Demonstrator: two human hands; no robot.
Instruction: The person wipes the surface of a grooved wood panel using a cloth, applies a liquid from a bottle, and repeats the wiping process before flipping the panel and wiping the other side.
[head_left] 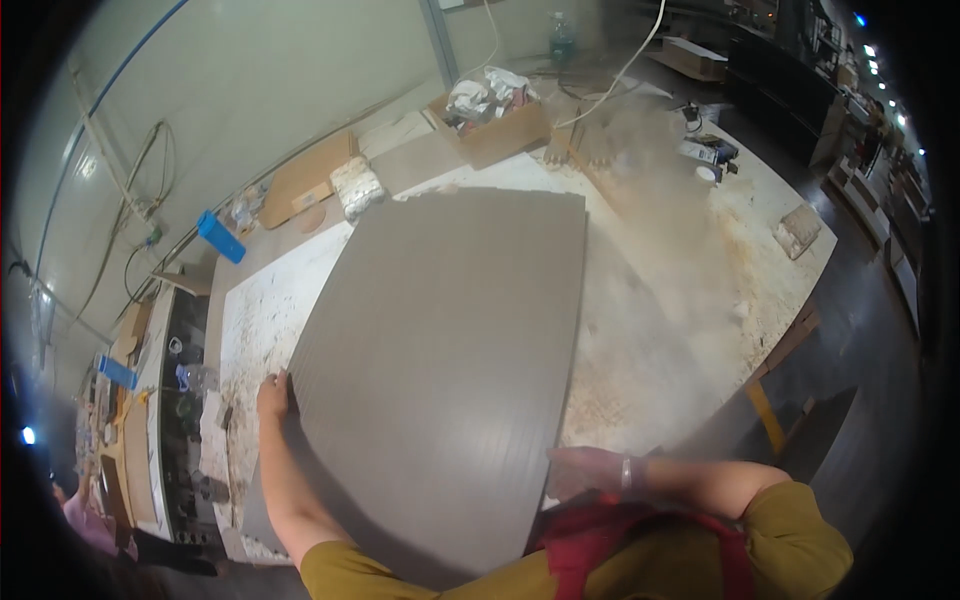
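Note:
A large grey-brown panel point(450, 330) with a faint grain lies across the white-topped table, its near end close to my body. My left hand point(273, 393) is closed on the panel's left edge, fingertips bent over the rim. At the right edge, nearer to me, my right hand point(588, 472) holds the panel's side; its fingers are partly hidden and hazy. The panel's far edge looks rough and chipped. A white wrapped block point(357, 187) touches or nearly touches its far left corner.
The worktable point(680, 370) carries dust and brown stains. Behind the panel stands a cardboard box point(495, 135) of crumpled wrapping. A blue bottle-like object point(221, 237) is at the far left, another wrapped block point(797, 232) at the right corner. A person point(90, 515) is at lower left.

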